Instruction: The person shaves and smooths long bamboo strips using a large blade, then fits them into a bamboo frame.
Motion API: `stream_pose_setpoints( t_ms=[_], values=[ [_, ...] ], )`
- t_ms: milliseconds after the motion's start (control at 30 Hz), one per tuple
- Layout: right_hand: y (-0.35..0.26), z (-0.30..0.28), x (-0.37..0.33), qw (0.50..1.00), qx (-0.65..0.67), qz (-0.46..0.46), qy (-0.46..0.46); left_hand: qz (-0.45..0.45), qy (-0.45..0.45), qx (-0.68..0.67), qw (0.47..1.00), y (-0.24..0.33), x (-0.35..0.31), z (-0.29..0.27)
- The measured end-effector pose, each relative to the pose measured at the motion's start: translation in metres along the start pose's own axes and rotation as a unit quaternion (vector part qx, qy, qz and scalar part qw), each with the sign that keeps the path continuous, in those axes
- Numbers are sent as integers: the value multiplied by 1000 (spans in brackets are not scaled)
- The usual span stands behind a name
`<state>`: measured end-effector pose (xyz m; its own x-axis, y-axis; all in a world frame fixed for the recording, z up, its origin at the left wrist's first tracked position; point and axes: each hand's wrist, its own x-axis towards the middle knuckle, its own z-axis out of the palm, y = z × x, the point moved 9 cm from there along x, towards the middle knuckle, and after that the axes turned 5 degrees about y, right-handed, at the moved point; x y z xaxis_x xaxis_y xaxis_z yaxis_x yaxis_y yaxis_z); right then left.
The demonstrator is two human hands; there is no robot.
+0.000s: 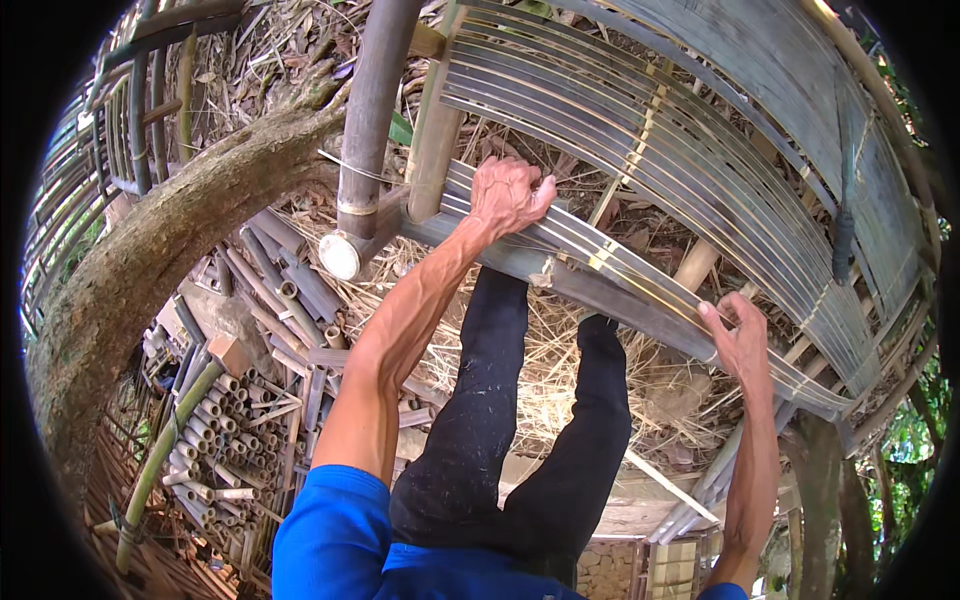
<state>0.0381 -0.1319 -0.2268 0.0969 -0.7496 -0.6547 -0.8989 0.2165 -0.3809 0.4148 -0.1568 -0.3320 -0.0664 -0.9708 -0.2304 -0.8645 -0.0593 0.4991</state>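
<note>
A bench of long grey-brown bamboo slats stretches across the upper right, with narrow gaps between the slats. My left hand is closed over the bench's near slats close to the left post, fingers curled under and thumb pointing right. Farther along the same edge, my right hand is closed, thumb and fingers bent around the edge of a bamboo slat. A pale cross lashing binds the slats between my hands. Under them runs a thick bamboo front rail. My fingertips are partly hidden.
A thick bamboo post rises beside the bench's left end. A leaning tree trunk crosses the left side. Cut bamboo pieces are piled at lower left. Dry straw lies around my legs. A dark handled tool rests on the bench's right part.
</note>
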Motion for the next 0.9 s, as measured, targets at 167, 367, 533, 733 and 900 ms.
stream_pose_setpoints(
  t_ms=[167, 367, 533, 733, 900],
  values=[
    [-27, -36, -23, 952, -76, -115, 272, 33, 55, -2, 998, 2, -4, -11],
    [65, 29, 5, 939, -107, -28, 325, 92, 112, -30, 989, 11, 5, -5],
    [29, 40, 1, 952, 34, -48, 302, 73, 71, -5, 995, 16, -14, -7],
    [80, 23, 11, 990, -24, -29, 136, 55, -168, 31, 984, 18, -9, 17],
    [61, 36, 29, 986, -145, -25, 82, 152, -138, 59, 977, 18, -8, 26]
  ],
)
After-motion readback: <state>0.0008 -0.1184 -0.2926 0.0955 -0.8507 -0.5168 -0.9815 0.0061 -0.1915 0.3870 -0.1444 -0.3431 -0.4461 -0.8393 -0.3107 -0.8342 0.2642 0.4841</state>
